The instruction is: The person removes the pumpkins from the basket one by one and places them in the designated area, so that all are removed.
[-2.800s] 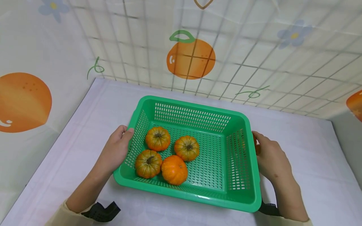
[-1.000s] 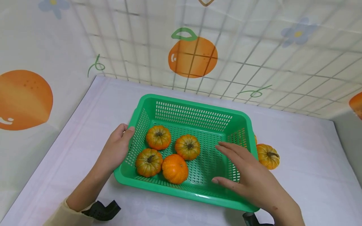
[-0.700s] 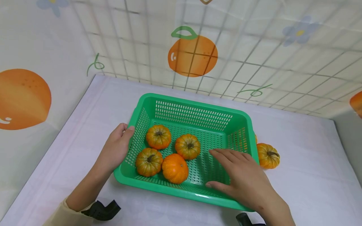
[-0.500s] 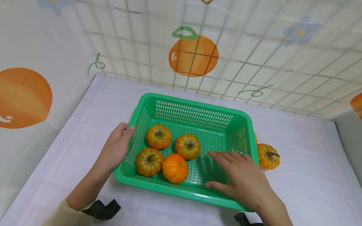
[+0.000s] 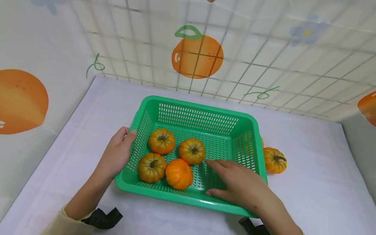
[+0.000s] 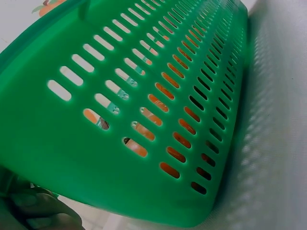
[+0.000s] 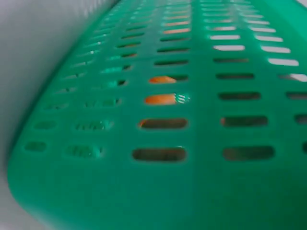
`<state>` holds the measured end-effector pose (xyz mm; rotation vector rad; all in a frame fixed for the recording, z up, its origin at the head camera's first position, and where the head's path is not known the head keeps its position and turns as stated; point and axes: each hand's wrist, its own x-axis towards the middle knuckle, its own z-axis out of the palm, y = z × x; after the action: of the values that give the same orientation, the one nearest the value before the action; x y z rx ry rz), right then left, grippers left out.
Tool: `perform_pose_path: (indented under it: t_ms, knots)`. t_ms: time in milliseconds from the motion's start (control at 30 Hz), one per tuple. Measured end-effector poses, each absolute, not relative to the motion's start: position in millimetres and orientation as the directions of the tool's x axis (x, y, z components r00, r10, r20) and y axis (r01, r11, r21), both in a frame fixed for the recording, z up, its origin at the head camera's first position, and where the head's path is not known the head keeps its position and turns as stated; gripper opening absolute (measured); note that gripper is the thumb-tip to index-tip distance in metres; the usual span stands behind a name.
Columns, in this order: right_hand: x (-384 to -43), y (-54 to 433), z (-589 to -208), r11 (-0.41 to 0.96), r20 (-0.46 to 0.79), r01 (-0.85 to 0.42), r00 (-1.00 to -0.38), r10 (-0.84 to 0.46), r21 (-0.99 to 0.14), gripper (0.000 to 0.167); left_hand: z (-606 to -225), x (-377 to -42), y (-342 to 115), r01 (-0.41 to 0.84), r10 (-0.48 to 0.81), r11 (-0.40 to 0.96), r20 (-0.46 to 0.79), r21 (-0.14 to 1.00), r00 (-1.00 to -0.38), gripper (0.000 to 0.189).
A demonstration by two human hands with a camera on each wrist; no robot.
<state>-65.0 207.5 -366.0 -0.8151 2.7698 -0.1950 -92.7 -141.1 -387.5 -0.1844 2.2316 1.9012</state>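
A green plastic basket point(image 5: 202, 105) with slotted walls stands at a slant on the table. My left hand point(image 5: 116, 155) grips its left rim, thumb on top; in the left wrist view, curled fingers point(image 6: 43, 211) show beneath the basket's rim. Several small pumpkins sit in the left half: striped ones point(image 5: 161, 141), point(image 5: 151, 167), point(image 5: 192, 151) and a plainer orange pumpkin point(image 5: 179, 174). Reaching over the right part of the basket, my right hand point(image 5: 243, 184) has its fingers extended, fingertips close to the nearest striped pumpkin. The right wrist view is filled by the basket's outer wall point(image 7: 110, 191).
Outside the basket's right wall lies another striped pumpkin point(image 5: 274, 160), with a sliver of orange behind the rim beside it. A white cloth point(image 5: 317, 182) covers the table. A gridded curtain with printed oranges point(image 5: 197, 57) hangs along the back, and pale walls flank both sides.
My right hand has left the basket's right outer side and moved left over its inside, uncovering the pumpkin out there. The left hand keeps its grip; the pumpkins inside have not shifted.
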Motion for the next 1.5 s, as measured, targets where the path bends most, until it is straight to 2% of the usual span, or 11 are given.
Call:
perform_pose_path:
  t_ms: [267,467,600,733,867,1000,1200,1500]
  knots:
    - [-72,203,-365,0.824,-0.219,-0.526,-0.796,-0.565,-0.212,0.077,-389,-95,-144,-0.218,0.036,0.164,-0.227,0.962,-0.973,0.043]
    - [-75,199,-366,0.849,-0.206,-0.471,-0.83,-0.518,-0.239,0.081,-391,-97,-145,-0.225,0.038,0.17,-0.235,0.959,-0.971,0.042]
    - [-81,202,-365,0.861,-0.227,-0.407,-0.847,-0.48,-0.303,0.095,-392,-98,-143,-0.23,0.048,0.19,-0.243,0.955,-0.969,0.041]
    - [-92,207,-362,0.851,-0.266,-0.361,-0.839,-0.475,-0.38,0.109,-393,-98,-141,-0.226,0.057,0.211,-0.243,0.951,-0.968,0.041]
    - [-100,209,-364,0.852,-0.306,-0.351,-0.823,-0.479,-0.389,0.115,-392,-96,-139,-0.227,0.066,0.206,-0.245,0.952,-0.967,0.041]
    - [-103,206,-368,0.845,-0.303,-0.407,-0.804,-0.511,-0.347,0.114,-390,-95,-140,-0.225,0.07,0.206,-0.244,0.952,-0.967,0.042]
    - [-106,197,-371,0.809,-0.268,-0.46,-0.781,-0.565,-0.366,0.105,-389,-93,-144,-0.216,0.063,0.197,-0.233,0.956,-0.971,0.043]
    - [-107,191,-372,0.825,-0.221,-0.446,-0.816,-0.534,-0.346,0.094,-389,-93,-144,-0.206,0.072,0.163,-0.22,0.965,-0.973,0.041]
